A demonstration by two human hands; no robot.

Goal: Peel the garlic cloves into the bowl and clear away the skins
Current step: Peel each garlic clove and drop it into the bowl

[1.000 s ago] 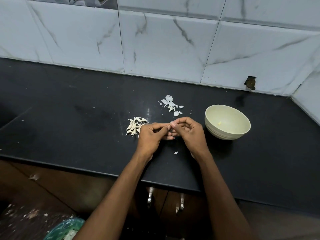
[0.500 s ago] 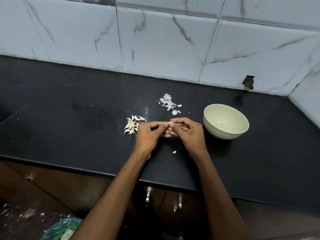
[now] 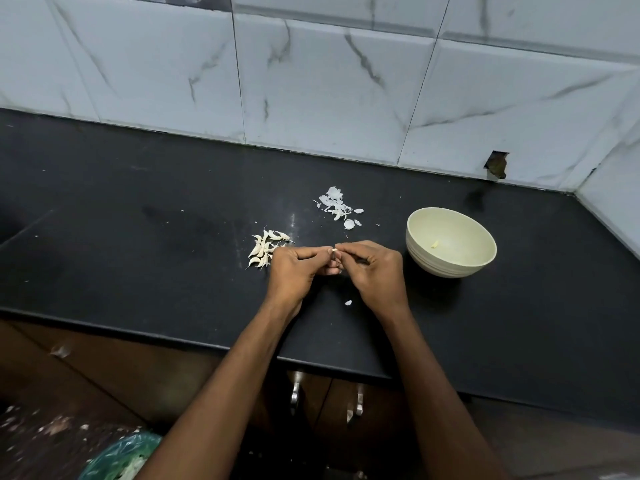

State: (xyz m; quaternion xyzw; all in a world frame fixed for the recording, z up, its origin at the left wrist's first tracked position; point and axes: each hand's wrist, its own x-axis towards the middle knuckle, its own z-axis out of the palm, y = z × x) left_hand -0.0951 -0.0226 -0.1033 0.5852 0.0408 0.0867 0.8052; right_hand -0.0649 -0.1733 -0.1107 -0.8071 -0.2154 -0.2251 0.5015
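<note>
Currently on the black table (image 3: 138, 188), near its front edge: left hand (image 3: 294, 271) and right hand (image 3: 375, 271), fingertips meeting over one clove (image 3: 334, 252). Left fingers curl and pinch the clove to steady it; right fingers pinch at its tip, apparently to strip skin.

Cloves (image 3: 265, 249): unpeeled heap, touching the left hand's far side, within easy reach for the next pick.

Skins (image 3: 337, 207): loose white pile toward the back edge, kept apart from the cloves, likely for one sweep later. One stray flake (image 3: 348, 302) lies between the wrists, near the front edge.

Bowl (image 3: 451, 241): pale green, just right of the right hand, toward the table's right edge; holds one small peeled piece (image 3: 435, 244), so a drop needs only a short reach.

Bin (image 3: 121, 457): green-lined, below the front edge, probable destination for skins.

Progress, judged: early; most cloves unpeeled.
</note>
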